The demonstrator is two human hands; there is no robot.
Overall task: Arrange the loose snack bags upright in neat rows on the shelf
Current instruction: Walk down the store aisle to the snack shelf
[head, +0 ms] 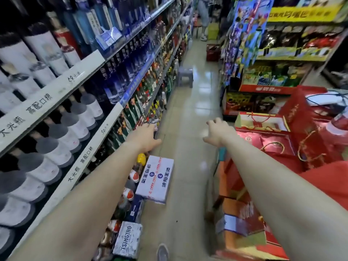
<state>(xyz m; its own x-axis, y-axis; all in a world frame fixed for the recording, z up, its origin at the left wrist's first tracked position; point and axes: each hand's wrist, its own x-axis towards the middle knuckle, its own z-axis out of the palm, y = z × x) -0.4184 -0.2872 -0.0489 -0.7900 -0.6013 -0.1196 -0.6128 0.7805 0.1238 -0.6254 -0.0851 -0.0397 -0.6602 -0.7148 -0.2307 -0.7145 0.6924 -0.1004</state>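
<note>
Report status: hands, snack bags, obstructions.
Left hand open, right hand open, both empty. Snack bags ahead right, untouched. Carton and stool on aisle floor.

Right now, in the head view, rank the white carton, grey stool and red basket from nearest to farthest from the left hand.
1. White carton, floor below the left hand.
2. Grey stool, mid-aisle ahead.
3. Red basket, farther down the aisle.
</note>
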